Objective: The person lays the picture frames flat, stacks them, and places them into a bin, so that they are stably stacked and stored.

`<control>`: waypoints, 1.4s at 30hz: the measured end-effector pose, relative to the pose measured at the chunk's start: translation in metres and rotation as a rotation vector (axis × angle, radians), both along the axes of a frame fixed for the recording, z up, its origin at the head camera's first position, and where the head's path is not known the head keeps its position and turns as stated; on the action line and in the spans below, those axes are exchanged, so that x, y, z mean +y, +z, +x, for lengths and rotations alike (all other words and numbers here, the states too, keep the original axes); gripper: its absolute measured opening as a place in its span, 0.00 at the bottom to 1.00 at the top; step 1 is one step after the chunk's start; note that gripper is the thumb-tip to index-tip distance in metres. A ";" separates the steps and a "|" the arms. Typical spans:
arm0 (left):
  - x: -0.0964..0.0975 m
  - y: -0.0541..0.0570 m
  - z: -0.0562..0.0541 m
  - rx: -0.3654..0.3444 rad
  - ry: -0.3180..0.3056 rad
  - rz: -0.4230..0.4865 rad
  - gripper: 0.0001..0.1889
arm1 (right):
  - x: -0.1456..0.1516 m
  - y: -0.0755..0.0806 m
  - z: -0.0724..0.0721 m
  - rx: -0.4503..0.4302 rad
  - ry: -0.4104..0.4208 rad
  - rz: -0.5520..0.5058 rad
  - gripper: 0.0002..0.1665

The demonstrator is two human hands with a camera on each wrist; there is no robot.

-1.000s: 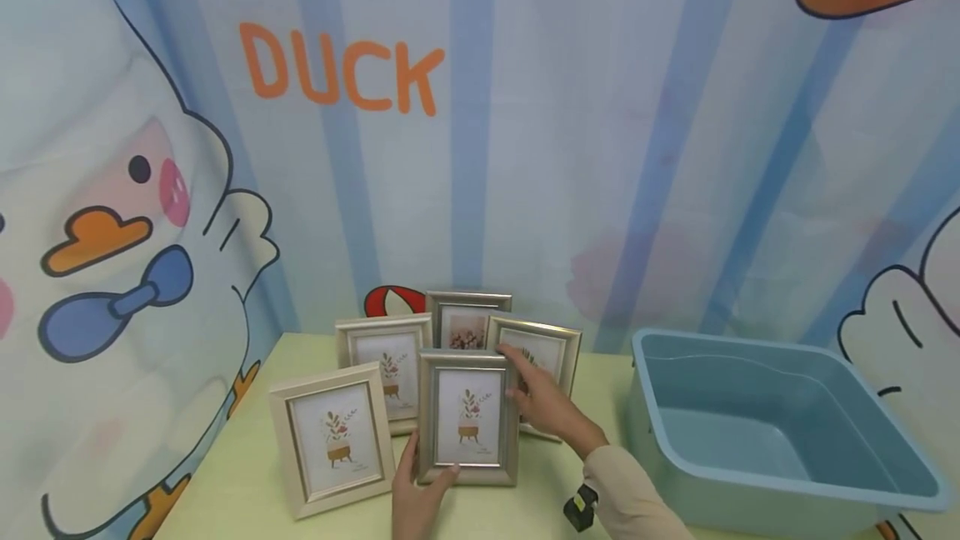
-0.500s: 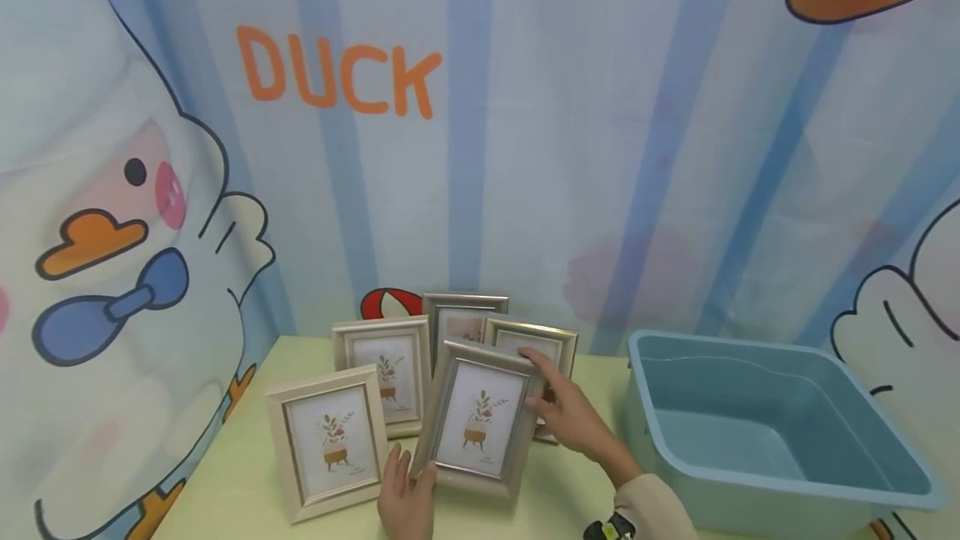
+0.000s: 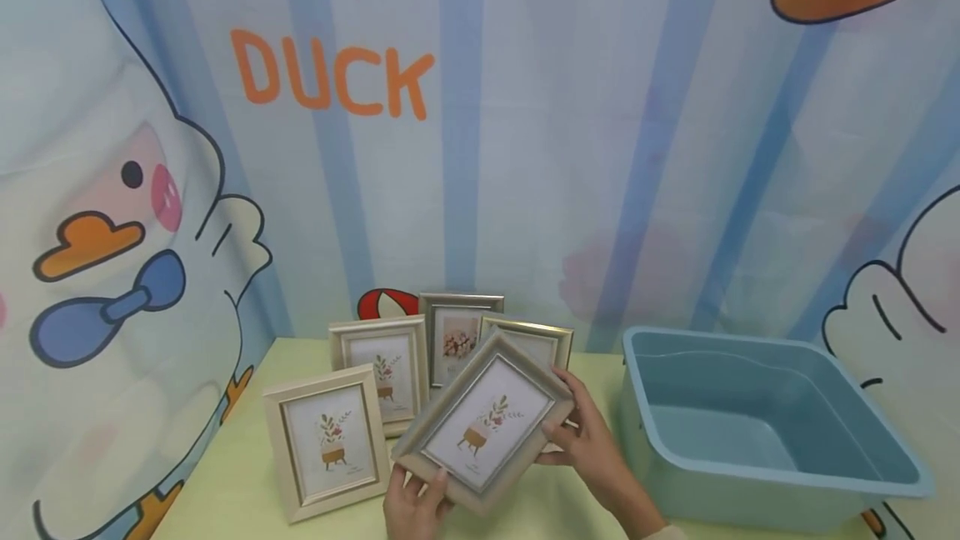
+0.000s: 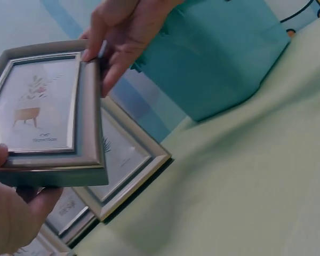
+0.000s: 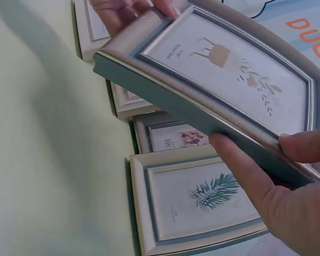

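Between both hands a silver-grey picture frame [image 3: 487, 421] with a potted-plant print is held tilted above the table. My left hand [image 3: 417, 504] grips its lower left corner, thumb on the front and fingers beneath. On the opposite side my right hand [image 3: 592, 448] pinches the edge, thumb on the front moulding. The right wrist view shows the held picture frame [image 5: 229, 74] from the side, lifted over the others. Behind it stand a gold-edged picture frame [image 5: 202, 202] with a green leaf print, partly covered in the head view, and a darker picture frame [image 3: 459, 301] with a pink flower print.
Two cream picture frames stand to the left, a nearer one [image 3: 330, 440] and a farther one [image 3: 378, 326]. A blue plastic tub [image 3: 765, 473] sits on the right of the pale green table [image 3: 217, 473]. A duck-print cloth [image 3: 525, 148] hangs behind.
The silver-grey picture frame has gone from upright on the table to lifted and turned clockwise. My right hand has moved right and down along its edge; the left now grips its lower corner.
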State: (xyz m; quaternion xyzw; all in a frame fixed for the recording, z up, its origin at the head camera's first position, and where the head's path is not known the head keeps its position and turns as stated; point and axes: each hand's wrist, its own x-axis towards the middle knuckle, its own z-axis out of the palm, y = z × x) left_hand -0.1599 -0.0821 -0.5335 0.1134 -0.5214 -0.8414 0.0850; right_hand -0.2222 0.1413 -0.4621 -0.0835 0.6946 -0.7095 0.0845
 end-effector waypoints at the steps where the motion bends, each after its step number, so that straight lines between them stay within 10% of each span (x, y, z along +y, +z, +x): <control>1: -0.002 0.000 0.000 0.011 -0.014 -0.022 0.40 | 0.001 -0.003 0.001 -0.017 -0.010 -0.006 0.43; 20: -0.038 0.013 -0.006 0.086 -0.220 -0.396 0.34 | 0.014 -0.026 0.004 0.046 -0.192 0.325 0.14; 26: -0.043 0.018 -0.008 0.098 -0.267 -0.521 0.28 | 0.015 -0.018 0.003 0.109 -0.057 0.351 0.20; 42: -0.046 0.020 -0.009 0.208 -0.335 -0.676 0.24 | 0.038 0.000 -0.001 -0.099 0.277 0.299 0.24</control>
